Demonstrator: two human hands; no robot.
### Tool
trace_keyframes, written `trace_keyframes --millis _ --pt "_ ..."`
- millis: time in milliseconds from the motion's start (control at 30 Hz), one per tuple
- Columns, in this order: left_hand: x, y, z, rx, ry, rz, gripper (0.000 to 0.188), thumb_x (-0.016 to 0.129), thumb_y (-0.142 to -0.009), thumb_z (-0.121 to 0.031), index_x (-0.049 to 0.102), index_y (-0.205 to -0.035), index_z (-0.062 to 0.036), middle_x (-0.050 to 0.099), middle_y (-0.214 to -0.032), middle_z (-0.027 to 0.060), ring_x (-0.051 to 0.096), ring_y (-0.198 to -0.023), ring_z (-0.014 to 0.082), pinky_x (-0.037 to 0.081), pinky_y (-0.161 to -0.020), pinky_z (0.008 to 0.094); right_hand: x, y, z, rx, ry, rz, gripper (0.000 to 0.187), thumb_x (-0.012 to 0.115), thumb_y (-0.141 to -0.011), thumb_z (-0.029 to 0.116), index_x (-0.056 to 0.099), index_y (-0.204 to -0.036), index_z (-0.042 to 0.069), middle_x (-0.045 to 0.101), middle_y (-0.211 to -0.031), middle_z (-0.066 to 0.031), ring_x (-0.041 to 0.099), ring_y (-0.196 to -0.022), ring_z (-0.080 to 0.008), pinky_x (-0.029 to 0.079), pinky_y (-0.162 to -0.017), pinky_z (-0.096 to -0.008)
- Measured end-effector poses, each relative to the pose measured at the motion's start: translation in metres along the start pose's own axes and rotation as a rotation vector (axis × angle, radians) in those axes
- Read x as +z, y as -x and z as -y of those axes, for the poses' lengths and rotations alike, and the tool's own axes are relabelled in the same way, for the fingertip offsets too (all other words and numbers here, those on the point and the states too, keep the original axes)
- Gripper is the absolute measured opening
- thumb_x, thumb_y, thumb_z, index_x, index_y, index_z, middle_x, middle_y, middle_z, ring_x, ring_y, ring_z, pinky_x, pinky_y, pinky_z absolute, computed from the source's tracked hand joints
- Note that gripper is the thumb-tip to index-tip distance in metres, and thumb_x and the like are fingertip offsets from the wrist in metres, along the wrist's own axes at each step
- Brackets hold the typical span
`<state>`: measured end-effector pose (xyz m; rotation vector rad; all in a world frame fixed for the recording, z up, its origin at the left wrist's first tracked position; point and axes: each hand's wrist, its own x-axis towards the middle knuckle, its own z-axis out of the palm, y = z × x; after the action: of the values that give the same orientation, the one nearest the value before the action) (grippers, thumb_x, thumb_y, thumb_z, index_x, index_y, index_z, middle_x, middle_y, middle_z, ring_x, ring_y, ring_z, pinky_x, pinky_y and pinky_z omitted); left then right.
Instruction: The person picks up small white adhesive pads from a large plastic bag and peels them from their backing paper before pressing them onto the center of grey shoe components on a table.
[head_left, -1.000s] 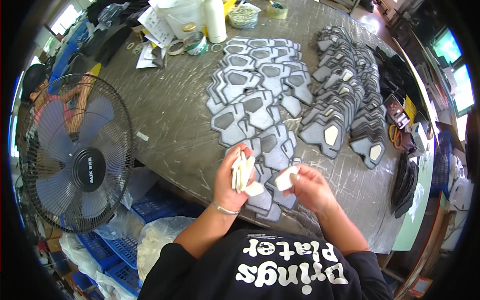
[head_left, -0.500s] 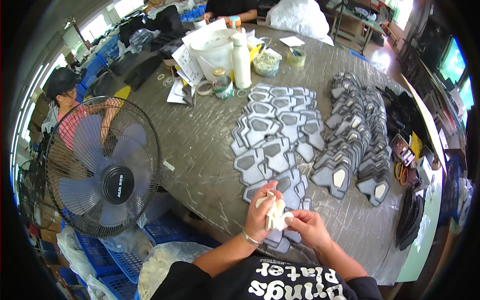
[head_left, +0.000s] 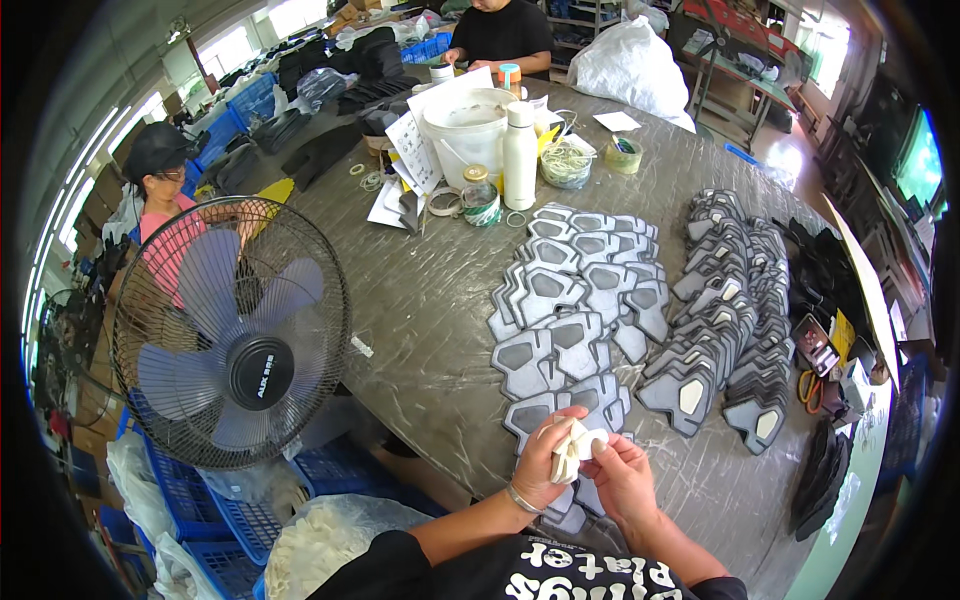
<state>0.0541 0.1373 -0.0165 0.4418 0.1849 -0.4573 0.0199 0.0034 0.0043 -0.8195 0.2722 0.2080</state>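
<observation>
My left hand (head_left: 543, 462) is closed around a small bunch of cream-white flat pieces (head_left: 568, 456) near the table's front edge. Beside it, my right hand (head_left: 624, 480) pinches one pale piece (head_left: 588, 443) at the edge of the bunch between thumb and fingers. Just beyond my hands, overlapping rows of grey shaped pads (head_left: 550, 290) with darker raised centres cover the table, some partly hidden under my hands. Farther right, two stacked rows of similar pads (head_left: 677, 392) fan out; the nearest ones carry a cream patch (head_left: 691, 396).
A black fan (head_left: 232, 335) stands at the left, near blue crates (head_left: 222, 570) and a clear bag of cream pieces (head_left: 325, 545). A bucket (head_left: 465, 130), white bottle (head_left: 520, 165) and jar (head_left: 481, 200) stand far on the table (head_left: 420, 330). Orange-handled scissors (head_left: 810, 392) lie right. Two people sit beyond.
My view has shifted, so the table and its contents sit lower and farther right. Both hands stay together at the bunch of cream-white pieces, the right one still pinching a piece.
</observation>
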Motion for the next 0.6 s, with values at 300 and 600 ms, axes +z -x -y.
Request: trace_keyframes --millis 300,600 --pt "0.009 -0.005 0.011 0.147 -0.091 -0.11 0.011 0.059 -0.093 -0.01 0.053 -0.102 -0.0068 0.063 -0.097 0.0124 0.064 -0.098 0.0238 0.053 -0.084 0.0348 0.002 -0.003 -0.021 -0.277 0.296 -0.188 0.013 0.06 -0.094 0.01 0.063 -0.102 -0.001 0.066 -0.095 -0.0059 0.062 -0.085 -0.0115 0.051 -0.082 -0.0298" --pt "-0.009 -0.01 -0.01 0.039 -0.211 -0.174 0.023 0.066 -0.089 -0.014 0.056 -0.108 -0.0051 0.06 -0.08 0.0044 0.061 -0.067 0.0147 0.05 -0.057 0.0279 -0.003 -0.014 0.014 -0.475 0.556 -0.255 0.01 0.062 -0.091 0.005 0.059 -0.098 -0.001 0.067 -0.087 -0.0098 0.067 -0.068 -0.0162 0.054 -0.062 -0.026"
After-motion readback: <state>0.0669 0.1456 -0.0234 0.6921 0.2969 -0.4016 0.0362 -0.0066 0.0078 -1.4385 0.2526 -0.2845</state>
